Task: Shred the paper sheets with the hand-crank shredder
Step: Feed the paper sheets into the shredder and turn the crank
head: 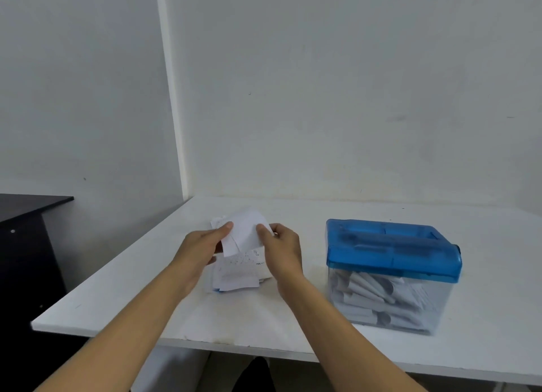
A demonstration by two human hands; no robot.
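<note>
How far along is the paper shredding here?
Some done: the shredder's clear bin already holds plenty of paper pieces. In hand: the left hand and right hand pinch one sheet above the pile. Left: that sheet and the pile still need shredding.

Paper pile (237, 271) on table (293, 318), before me. Sheet (245, 234) over pile, between my left hand (199, 251) and my right hand (283, 252), each pinching an edge. Shredder (393, 274) on table, right of pile, apart from it; paper scraps (375, 297) inside it. Cabinet (26, 245) left of table.
</note>
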